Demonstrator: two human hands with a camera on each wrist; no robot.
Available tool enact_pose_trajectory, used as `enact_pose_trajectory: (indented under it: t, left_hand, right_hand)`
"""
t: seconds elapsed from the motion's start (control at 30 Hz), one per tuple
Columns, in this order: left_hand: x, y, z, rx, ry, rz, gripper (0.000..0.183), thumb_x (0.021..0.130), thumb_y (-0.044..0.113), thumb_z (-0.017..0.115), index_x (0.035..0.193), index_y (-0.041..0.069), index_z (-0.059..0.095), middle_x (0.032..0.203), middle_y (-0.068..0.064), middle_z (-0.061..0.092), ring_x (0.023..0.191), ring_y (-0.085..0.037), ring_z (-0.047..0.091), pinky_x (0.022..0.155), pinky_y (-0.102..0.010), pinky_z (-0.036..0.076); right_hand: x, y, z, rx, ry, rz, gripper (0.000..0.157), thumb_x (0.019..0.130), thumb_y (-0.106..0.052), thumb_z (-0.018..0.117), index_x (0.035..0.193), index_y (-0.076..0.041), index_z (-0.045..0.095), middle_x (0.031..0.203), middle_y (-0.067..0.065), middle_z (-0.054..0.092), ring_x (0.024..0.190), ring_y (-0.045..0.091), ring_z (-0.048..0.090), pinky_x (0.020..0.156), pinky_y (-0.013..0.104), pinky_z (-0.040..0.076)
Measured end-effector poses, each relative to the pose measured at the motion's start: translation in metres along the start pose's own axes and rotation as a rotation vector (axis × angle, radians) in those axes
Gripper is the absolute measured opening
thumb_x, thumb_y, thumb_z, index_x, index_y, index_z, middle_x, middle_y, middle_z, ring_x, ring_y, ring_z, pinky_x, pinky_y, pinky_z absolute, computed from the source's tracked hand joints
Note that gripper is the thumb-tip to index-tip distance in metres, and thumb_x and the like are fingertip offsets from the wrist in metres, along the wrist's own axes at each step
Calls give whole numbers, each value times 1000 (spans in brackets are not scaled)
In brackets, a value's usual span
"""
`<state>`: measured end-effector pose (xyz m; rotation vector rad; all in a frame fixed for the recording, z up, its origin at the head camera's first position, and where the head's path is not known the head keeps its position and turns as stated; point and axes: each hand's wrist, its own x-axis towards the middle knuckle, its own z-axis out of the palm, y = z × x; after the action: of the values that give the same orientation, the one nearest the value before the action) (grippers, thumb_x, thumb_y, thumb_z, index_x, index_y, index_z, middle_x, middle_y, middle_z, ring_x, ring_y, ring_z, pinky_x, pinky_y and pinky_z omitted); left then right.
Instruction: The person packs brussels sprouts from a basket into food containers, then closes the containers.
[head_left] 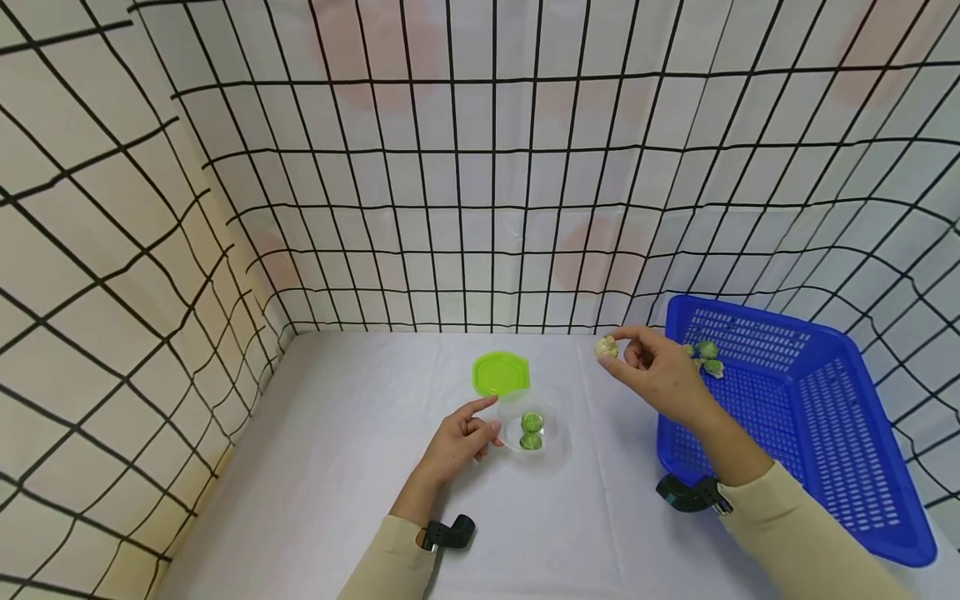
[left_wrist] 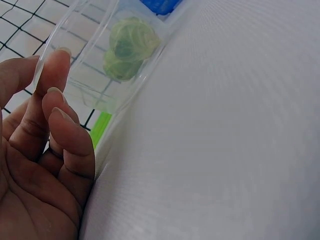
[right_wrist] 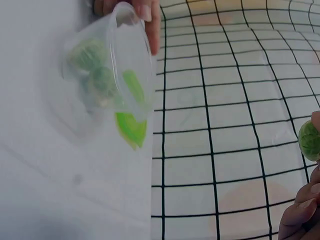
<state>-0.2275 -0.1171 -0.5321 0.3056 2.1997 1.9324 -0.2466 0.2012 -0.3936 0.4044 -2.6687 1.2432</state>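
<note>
My right hand (head_left: 663, 379) is raised between the tub and the basket, pinching a Brussels sprout (head_left: 607, 347) between thumb and fingertips. That sprout (right_wrist: 309, 141) shows its green leaves at the edge of the right wrist view. On the table, a clear round plastic tub (head_left: 512, 427) contains two Brussels sprouts (head_left: 531, 431). With thumb and finger on either side of its rim, my left hand (head_left: 459, 437) holds the tub at its left. Seen from the left wrist, the rim passes between the fingertips (left_wrist: 56, 65).
A bright green lid (head_left: 499, 373) lies just behind the tub. At the right stands a large blue perforated basket (head_left: 810, 467), with several Brussels sprouts (head_left: 707, 352) in its far left corner. Black grid netting over white cloth (head_left: 472, 183) rises behind the table and along both sides.
</note>
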Motion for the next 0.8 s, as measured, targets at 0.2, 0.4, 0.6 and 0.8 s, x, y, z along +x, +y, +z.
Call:
enact_pose_trajectory:
  t: [0.2,0.4,0.6,0.8]
  left_hand:
    - [1,-1,0,-3,-1,-10,52,100,21,67,150,15,52,80,3,73,62,-8,53,59,-20,46]
    - [2,-1,0,-6,-6,3,52,100,21,67,149,13,52,81,1,74,62,-7,54,59,-21,46]
    - [2,-1,0,2,-5,8,51,101,22,67,149,13,52,81,2,74,62,-7,54,58,-21,46]
    - [1,0,1,2,-4,1,50,100,23,67,148,15,54,80,3,74,61,-7,54,58,-22,46]
  right_hand:
    - [-1,-4,19,43,-45,17,37,95,-31,74,126,-13,64,82,4,47,66,12,45,51,25,37]
    - [-4,-7,40,80,-89,24,36,93,-27,77,124,-14,65,80,2,48,65,13,45,52,24,37]
    - [-9,-7,62,67,-137,27,36,90,-26,80,121,-15,67,77,0,49,64,14,45,52,24,36]
    - [-14,-4,86,88,-186,31,34,89,-26,81,118,-17,68,73,-2,48,61,13,44,51,23,35]
